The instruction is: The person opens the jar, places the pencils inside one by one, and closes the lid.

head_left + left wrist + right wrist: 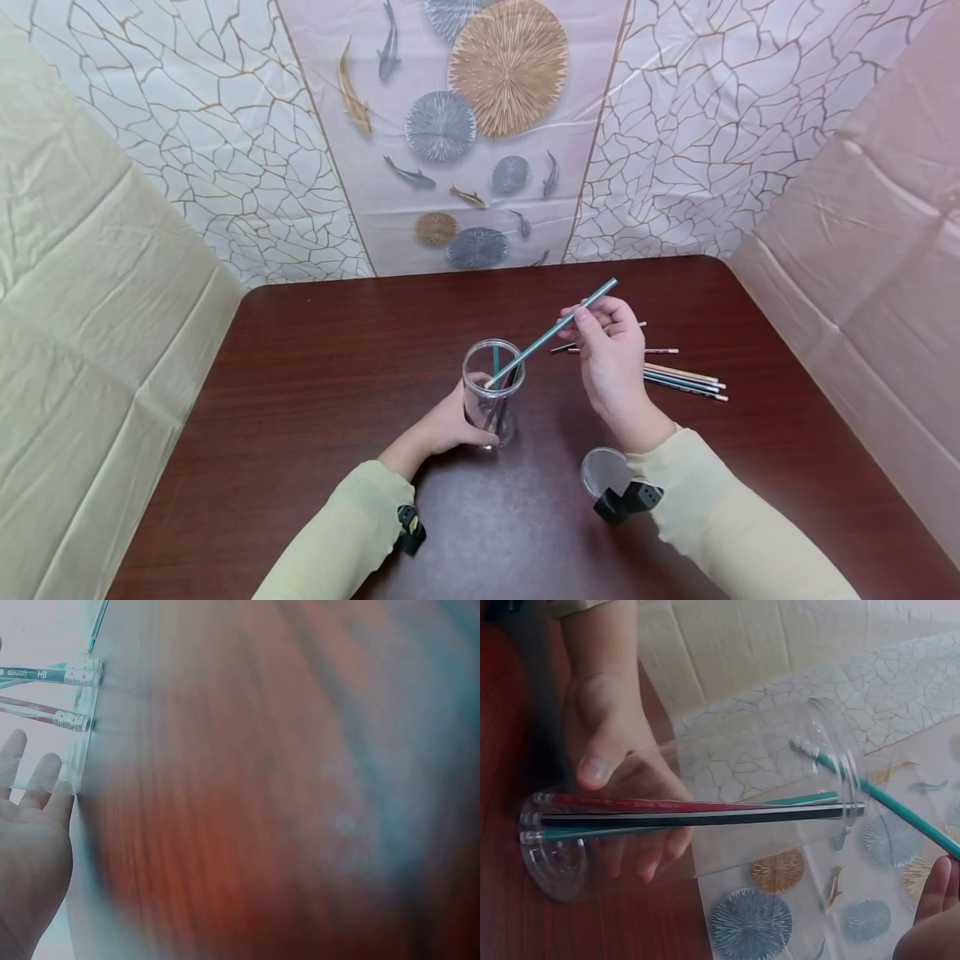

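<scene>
My left hand [444,423] holds a clear jar [757,761] low on its side, with the thumb across the front. The jar stands upright on the table. Inside lean a red pencil [645,803], a black pencil [705,818] and a green pencil [600,832], their eraser ends at the bottom. Between thumb and fingers, my right hand [613,371] pinches another green pencil [551,334] at a slant. Its eraser end is just inside the jar's mouth. In the left wrist view, fingers [46,774] lie against the jar wall near its base.
Several loose pencils [686,379] lie on the brown table [337,350] to the right, partly behind my right hand. A round clear lid [604,473] is near my right wrist. Patterned cloth [300,167] hangs behind the table, with plain cloth at both sides.
</scene>
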The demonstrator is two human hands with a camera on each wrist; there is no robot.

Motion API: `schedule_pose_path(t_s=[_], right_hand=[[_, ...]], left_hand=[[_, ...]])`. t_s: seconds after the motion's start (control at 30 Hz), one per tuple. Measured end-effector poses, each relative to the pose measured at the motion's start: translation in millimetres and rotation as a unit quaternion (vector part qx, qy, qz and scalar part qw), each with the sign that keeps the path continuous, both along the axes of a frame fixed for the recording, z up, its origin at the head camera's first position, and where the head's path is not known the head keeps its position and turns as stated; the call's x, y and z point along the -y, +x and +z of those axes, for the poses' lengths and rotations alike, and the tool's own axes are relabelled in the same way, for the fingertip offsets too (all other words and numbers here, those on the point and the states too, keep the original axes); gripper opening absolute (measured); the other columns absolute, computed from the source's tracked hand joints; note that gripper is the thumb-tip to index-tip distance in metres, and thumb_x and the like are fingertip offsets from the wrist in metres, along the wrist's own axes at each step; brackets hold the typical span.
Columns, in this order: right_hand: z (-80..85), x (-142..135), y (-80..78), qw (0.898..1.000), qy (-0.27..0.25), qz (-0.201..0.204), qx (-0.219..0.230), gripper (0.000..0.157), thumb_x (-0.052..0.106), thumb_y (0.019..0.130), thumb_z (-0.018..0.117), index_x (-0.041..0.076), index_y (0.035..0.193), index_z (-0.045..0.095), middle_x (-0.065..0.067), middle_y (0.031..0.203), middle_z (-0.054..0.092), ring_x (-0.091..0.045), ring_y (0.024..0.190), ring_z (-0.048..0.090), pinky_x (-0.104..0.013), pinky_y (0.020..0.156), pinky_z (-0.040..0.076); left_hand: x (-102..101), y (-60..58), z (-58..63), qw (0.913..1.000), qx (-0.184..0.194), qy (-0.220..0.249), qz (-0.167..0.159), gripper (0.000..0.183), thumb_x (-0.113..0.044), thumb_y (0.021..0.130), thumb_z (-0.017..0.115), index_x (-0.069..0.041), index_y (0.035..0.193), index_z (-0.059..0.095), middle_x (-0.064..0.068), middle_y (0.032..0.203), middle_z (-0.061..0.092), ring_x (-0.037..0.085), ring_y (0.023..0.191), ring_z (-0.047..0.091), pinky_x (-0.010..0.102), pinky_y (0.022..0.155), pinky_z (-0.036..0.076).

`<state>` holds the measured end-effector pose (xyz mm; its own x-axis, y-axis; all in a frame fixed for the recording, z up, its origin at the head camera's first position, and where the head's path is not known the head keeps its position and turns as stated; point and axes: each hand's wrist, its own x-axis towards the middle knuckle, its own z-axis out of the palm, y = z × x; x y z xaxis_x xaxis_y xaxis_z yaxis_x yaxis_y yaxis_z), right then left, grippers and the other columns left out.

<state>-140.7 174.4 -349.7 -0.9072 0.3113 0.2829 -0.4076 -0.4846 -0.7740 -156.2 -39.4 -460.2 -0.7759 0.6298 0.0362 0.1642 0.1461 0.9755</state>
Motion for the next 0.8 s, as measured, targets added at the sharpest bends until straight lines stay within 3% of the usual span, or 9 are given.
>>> schedule_pose_path(t_s=[0.23, 0.4, 0.67, 0.8], right_hand=[[-5.9, 2.2, 5.6, 0.996, 0.086, 0.015, -0.034, 0.03, -0.015, 0.087, 0.052, 0.0, 0.112, 0.05, -0.008, 0.084, 0.068, -0.02, 0.077, 0.067, -0.029, 0.07, 0.052], [-9.6, 1.5, 8.5, 0.993, 0.11, 0.022, -0.041, 0.019, -0.011, 0.088, 0.054, 0.001, 0.103, 0.053, -0.008, 0.087, 0.068, -0.021, 0.079, 0.067, -0.031, 0.07, 0.052], [-12.2, 1.8, 11.8, 0.992, 0.125, 0.008, -0.024, 0.013, -0.006, 0.091, 0.053, 0.005, 0.094, 0.058, -0.006, 0.086, 0.069, -0.018, 0.079, 0.065, -0.031, 0.072, 0.053], [-14.5, 2.0, 13.7, 0.99, 0.142, -0.009, -0.011, 0.014, -0.007, 0.088, 0.057, 0.007, 0.089, 0.061, -0.005, 0.085, 0.068, -0.014, 0.073, 0.063, -0.027, 0.07, 0.052]], left_hand=[[-2.0, -10.1, -26.2, 0.9999, -0.006, 0.002, 0.011, 0.085, 0.001, 0.065, 0.081, -0.005, 0.132, 0.029, 0.009, 0.114, 0.057, 0.013, 0.1, 0.053, 0.027, 0.094, 0.035], [-1.6, -11.9, -31.2, 0.9998, -0.014, -0.003, 0.016, 0.086, -0.004, 0.064, 0.083, -0.009, 0.131, 0.029, 0.006, 0.109, 0.06, 0.014, 0.098, 0.055, 0.028, 0.095, 0.035], [-1.7, -10.3, -26.6, 0.9996, -0.006, -0.021, 0.019, 0.086, -0.002, 0.064, 0.082, -0.009, 0.132, 0.029, 0.004, 0.102, 0.062, 0.014, 0.09, 0.058, 0.028, 0.093, 0.036], [-1.1, -4.2, -10.5, 0.9995, -0.018, -0.024, 0.011, 0.085, -0.002, 0.065, 0.081, -0.003, 0.131, 0.028, 0.007, 0.106, 0.061, 0.013, 0.096, 0.055, 0.029, 0.094, 0.035]])
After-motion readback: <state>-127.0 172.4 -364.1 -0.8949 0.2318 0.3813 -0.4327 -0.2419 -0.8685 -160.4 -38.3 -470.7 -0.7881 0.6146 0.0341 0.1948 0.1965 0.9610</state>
